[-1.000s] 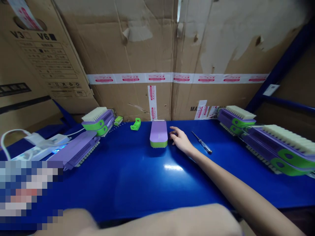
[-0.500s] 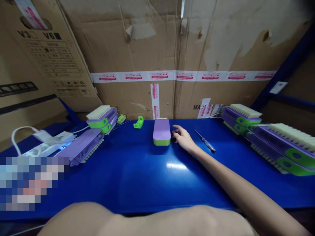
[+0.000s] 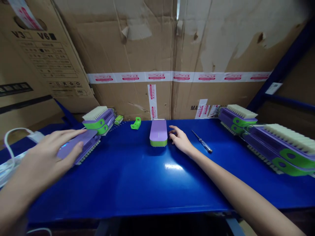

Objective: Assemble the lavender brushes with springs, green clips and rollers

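Observation:
My left hand point(image 3: 50, 155), thumb apart and fingers stretched out, is over a purple brush-like device point(image 3: 86, 139) with bristles below. I cannot tell if it touches it. On the blue table point(image 3: 137, 183), my right hand point(image 3: 180, 139) is open, fingers loosely bent, just right of a purple-and-green block-shaped device point(image 3: 158, 131). Nothing is in this hand. To its right lies a screwdriver point(image 3: 202, 141) with a clear handle. Left of the middle device are a loose green plastic bracket point(image 3: 136, 123) and a small green-yellow part point(image 3: 118, 119).
Stacked purple-and-green brushes with cream bristles stand at the back left point(image 3: 99, 119), the back right point(image 3: 237, 118) and the right point(image 3: 283, 147). A white cable point(image 3: 11, 132) and a plug lie at far left. Cardboard point(image 3: 128, 52) walls the back; small screws lie scattered nearby.
My left hand has come in from the lower left, over the purple device. My right hand stays beside the middle device. The view has shifted slightly.

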